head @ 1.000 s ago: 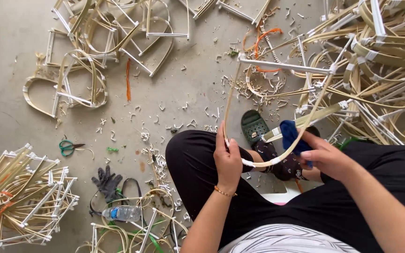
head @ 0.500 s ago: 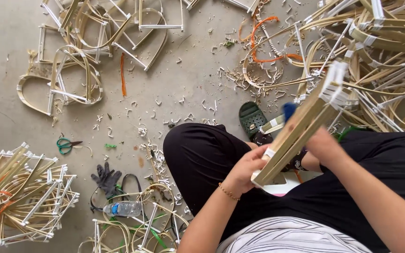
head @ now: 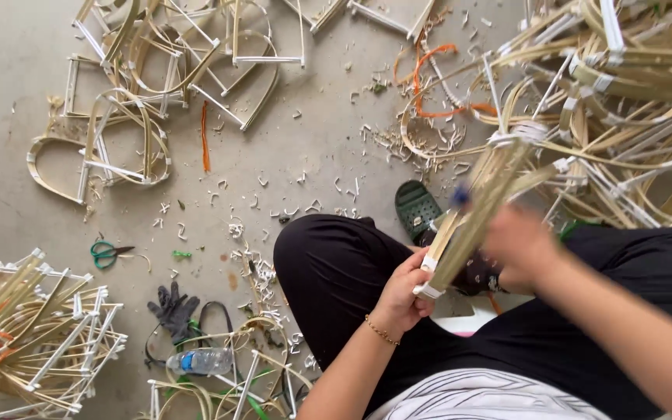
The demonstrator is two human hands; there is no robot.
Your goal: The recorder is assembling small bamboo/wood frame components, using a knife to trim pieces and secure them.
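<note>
With the left hand (head: 402, 295) pinching the taped lower end of the pale bamboo-strip frame (head: 472, 210) over the lap and the blurred right hand (head: 523, 241) gripping mid-length, a loose hold risked it slipping.

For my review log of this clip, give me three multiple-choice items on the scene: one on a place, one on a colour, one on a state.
1. Where do the scissors lie?
A. on the floor, left of the knee
B. on the lap
C. in the right hand

2. What colour is the sandal?
A. white
B. dark green
C. orange

3. How is the left hand?
A. open and empty
B. flat on the floor
C. closed on the lower end of the bamboo frame

Answers: 1 A, they lie on the concrete by the shavings; 2 B, its sole shows dark green; 3 C, fingers wrap the taped end.
</note>
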